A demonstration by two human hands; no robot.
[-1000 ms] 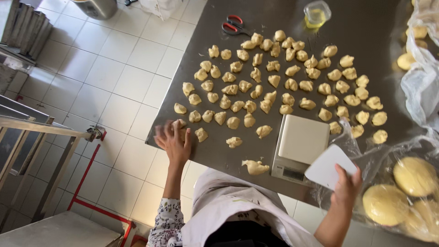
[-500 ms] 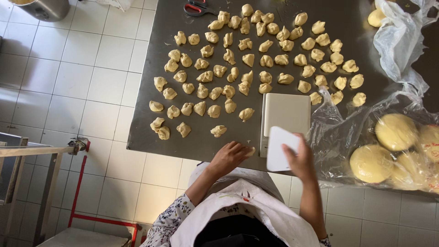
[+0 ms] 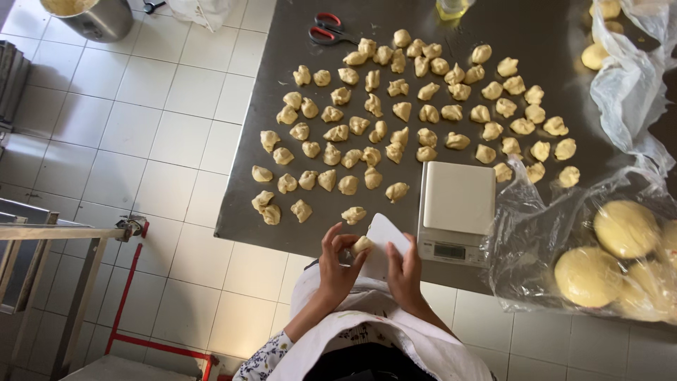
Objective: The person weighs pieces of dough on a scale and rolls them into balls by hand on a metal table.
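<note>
Pinching a dough lump [image 3: 362, 244] at the table's [image 3: 564, 32] near edge, the left hand [image 3: 337, 264] closes its grip on it; the right hand [image 3: 404, 268] clasps a white scraper [image 3: 384, 243], partly hiding it. Bagged dough balls [image 3: 624, 229] are cut off at right.

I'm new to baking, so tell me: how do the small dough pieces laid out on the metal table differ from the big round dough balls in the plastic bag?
The small dough pieces are far smaller than the big dough balls. The pieces are lumpy and irregular; the balls are smooth and rounded. The pieces lie bare in rows on the steel table; the balls sit inside a clear plastic bag. The pieces are many, the balls few. Both are pale yellow dough.
</note>
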